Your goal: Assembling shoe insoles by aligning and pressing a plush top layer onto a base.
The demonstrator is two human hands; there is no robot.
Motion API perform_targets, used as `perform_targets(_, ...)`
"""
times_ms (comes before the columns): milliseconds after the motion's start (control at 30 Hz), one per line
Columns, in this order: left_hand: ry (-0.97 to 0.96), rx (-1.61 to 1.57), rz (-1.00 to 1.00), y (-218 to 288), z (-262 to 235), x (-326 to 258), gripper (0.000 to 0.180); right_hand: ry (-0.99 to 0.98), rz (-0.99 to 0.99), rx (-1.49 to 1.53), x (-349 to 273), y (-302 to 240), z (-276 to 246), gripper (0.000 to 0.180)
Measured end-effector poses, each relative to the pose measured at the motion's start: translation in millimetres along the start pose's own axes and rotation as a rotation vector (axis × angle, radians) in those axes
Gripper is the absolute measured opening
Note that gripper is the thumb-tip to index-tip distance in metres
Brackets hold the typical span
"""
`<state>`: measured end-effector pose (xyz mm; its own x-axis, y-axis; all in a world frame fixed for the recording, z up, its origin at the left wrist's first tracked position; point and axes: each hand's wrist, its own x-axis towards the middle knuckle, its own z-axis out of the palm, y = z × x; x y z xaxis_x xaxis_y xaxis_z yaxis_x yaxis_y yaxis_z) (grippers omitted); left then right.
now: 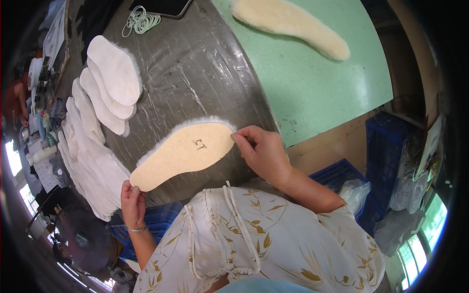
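Between my two hands is a fleece insole point(181, 154), its flat cream backing up and white fluff showing along its far edge. Dark handwriting marks the backing. My left hand point(133, 202) pinches the narrow heel end between thumb and fingers. At the wider toe end, my right hand point(259, 149) grips the edge the same way. Left of it lie several white insoles point(90, 161) in overlapping piles, with another white insole point(115, 71) on top of the farther pile. A cream fluffy insole point(293, 27) rests fleece up on the green board.
A grey plastic-covered table point(195, 58) meets a green board point(322, 93) on the right. Pale rubber bands point(140, 20) lie beside a dark flat device point(163, 6). Blue crates point(386, 146) stand at lower right, and a fan point(83, 239) at lower left.
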<state>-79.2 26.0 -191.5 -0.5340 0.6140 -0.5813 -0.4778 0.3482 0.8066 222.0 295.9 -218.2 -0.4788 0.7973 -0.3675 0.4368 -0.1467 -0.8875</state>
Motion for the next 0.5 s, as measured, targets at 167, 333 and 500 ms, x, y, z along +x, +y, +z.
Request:
perform_targets(167,-0.022,0.011,0.013,0,-6,3,0.014,-0.06,0.216,0.149,1,-5,-4,0.014)
perform_targets(333,0.013,0.012,0.006,2,-2,-7,0.014,0.024,-0.307,0.069,-7,-3,-6,0.021)
perform_targets(500,-0.005,-0.005,0.015,2,6,-6,0.012,-0.225,-0.794,-0.223,0,-25,10,0.051)
